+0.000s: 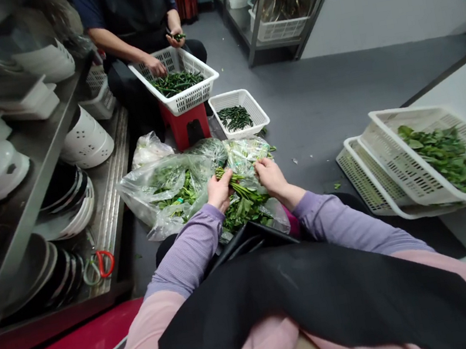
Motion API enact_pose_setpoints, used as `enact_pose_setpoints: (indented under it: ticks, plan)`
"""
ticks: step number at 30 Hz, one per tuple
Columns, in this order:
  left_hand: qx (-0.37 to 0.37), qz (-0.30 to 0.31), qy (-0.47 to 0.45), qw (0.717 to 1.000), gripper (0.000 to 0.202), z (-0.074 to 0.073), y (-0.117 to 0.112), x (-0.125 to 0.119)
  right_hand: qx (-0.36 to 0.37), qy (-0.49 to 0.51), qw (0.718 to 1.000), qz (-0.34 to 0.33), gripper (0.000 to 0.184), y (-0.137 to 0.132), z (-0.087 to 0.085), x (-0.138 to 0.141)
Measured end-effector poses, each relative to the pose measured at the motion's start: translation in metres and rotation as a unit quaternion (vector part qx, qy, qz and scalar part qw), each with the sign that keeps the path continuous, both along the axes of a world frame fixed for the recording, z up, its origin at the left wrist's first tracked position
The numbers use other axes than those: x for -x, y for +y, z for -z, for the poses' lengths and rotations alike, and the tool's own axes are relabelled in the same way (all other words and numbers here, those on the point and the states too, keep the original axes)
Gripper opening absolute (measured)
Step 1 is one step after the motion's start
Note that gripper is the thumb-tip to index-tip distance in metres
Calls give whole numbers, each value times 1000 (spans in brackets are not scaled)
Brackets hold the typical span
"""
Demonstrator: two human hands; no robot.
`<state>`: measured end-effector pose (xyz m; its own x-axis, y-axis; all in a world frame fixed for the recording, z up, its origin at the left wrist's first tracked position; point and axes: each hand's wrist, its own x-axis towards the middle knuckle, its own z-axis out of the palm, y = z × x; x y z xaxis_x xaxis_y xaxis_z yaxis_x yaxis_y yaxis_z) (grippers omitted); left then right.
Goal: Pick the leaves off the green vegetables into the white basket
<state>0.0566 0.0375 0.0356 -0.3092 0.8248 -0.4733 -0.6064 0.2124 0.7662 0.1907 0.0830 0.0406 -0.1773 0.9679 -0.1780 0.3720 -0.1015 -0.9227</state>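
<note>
My left hand is closed around the stems of a bunch of leafy greens, whose leaves hang down toward my lap. To its right, my right hand is also closed, thumb against fingers, near the stem ends; what it pinches is too small to make out. More loose leaves lie below the bunch, over dark material at my knees. A clear plastic bag with greens in it lies open on the left. Another plastic bag with pale stems sits just beyond my hands.
Ahead, a person handles green peppers in a white basket on a red stool. A smaller basket holds more. At right, stacked baskets carry greens. A metal shelf with dishes and red-handled scissors stands left.
</note>
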Motion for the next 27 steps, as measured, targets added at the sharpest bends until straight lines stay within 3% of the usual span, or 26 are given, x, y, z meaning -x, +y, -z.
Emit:
enact_pose_setpoints:
  ticks: [2,4,7,9,12,15,17,19,23,27]
  plan:
    - [21,-13,-7,1000,33,0,2,2,-106,-109,986,-67,20,-12,-6,-4]
    - [31,-10,-10,999,32,0,4,3,-183,-222,947,-143,21,-24,-8,-2]
    - [48,26,1,999,32,-4,2,8,-198,-260,927,-184,16,-29,-5,3]
    - [60,77,29,995,33,-8,0,13,-166,-211,944,-191,15,-23,-7,1]
    - [22,129,88,987,31,-14,-3,22,-34,-78,970,-229,22,-10,-15,-11]
    - [-75,167,72,980,28,-17,-4,27,115,54,959,-252,31,-6,-25,-22]
    - [-126,216,23,968,31,-18,-4,28,176,109,946,-251,35,-8,-29,-26]
    - [-154,254,-6,955,34,-19,-5,28,211,143,937,-240,37,-13,-30,-26]
    - [-193,274,2,942,24,-22,-6,28,257,188,923,-215,38,-19,-32,-26]
    - [-210,296,3,932,26,-24,-7,27,230,136,931,-250,31,-18,-39,-28]
